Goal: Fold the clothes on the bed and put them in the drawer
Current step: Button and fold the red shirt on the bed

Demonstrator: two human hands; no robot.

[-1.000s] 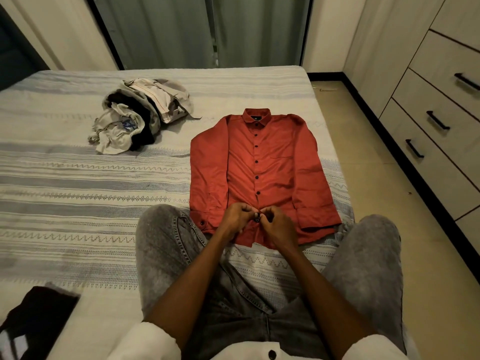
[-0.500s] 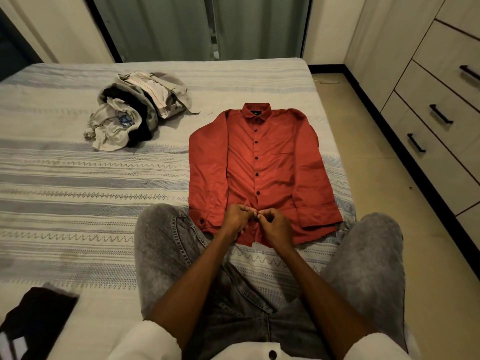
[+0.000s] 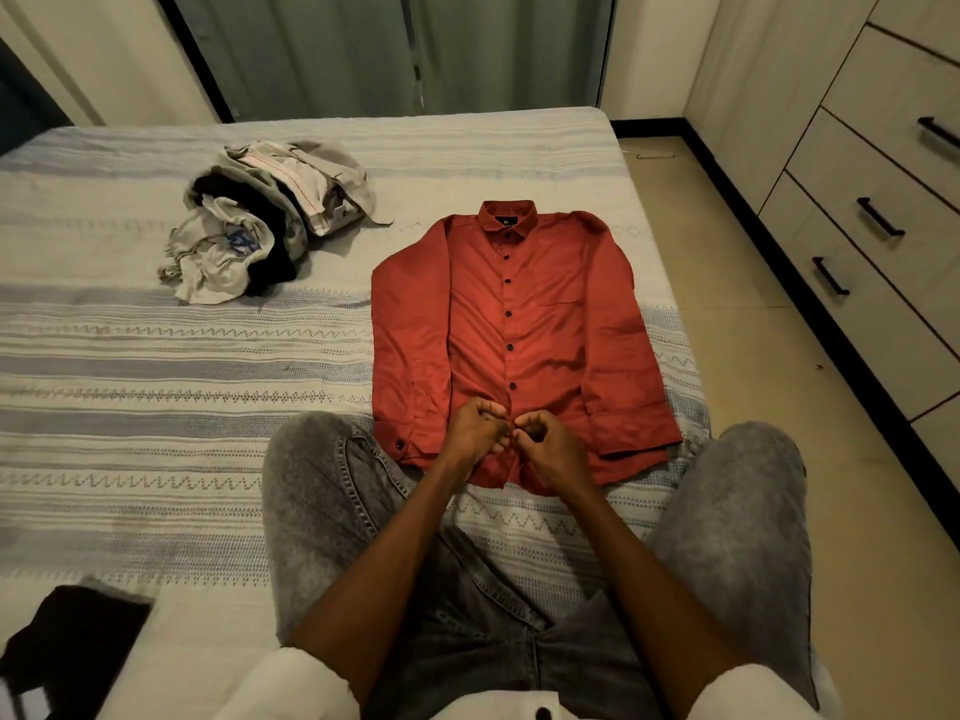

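A red button-up shirt (image 3: 524, 324) lies flat, front up, on the striped bed (image 3: 156, 366), collar away from me and sleeves folded down along its sides. My left hand (image 3: 475, 433) and my right hand (image 3: 545, 444) meet at the shirt's lower front placket, fingers curled and pinching the fabric at a button near the hem. A heap of unfolded clothes (image 3: 260, 220), grey, black and white, sits on the bed to the far left of the shirt. Drawers (image 3: 883, 241) with black handles line the right wall, all closed.
My knees in grey jeans (image 3: 332, 491) rest on the bed on either side of the shirt's hem. A dark cloth item (image 3: 72, 646) lies at the bed's near left corner. Bare floor (image 3: 753, 356) runs between bed and drawers. Curtains hang behind the bed.
Both hands stay pinched at the bottom of the placket with small finger movements. The view has tilted slightly downward.
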